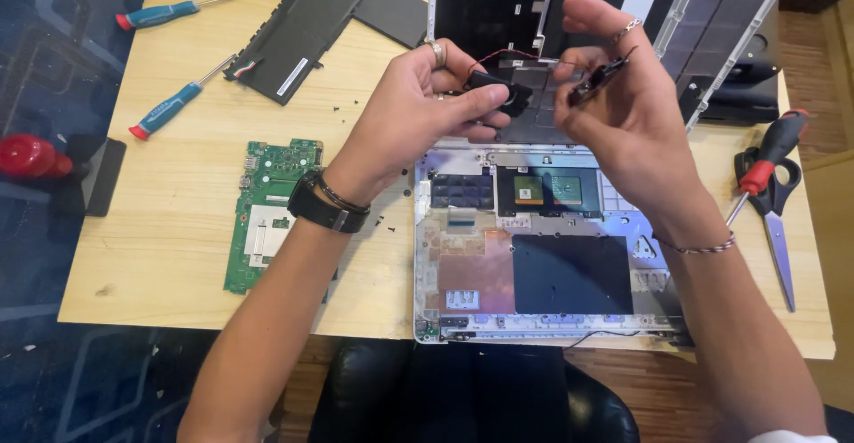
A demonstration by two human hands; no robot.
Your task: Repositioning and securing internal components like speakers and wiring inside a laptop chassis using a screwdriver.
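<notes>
Left hand (418, 114): closed on a small black oval speaker module (498, 92), pinched between thumb and fingers above the opened white laptop chassis (534, 256).

Right hand (623, 114): fingertips closed on a second small dark speaker module (598, 81); a thin red-and-black wire (507, 54) links the two.

Handling note: best kept level and close together, so the wire stays slack and unstrained.

Wooden table (187, 185) also carries: green circuit board (271, 212), flat black battery pack (311, 29), two blue-handled screwdrivers (169, 109), red-and-black-handled scissors (774, 194), loose dark screws (384, 222).
</notes>
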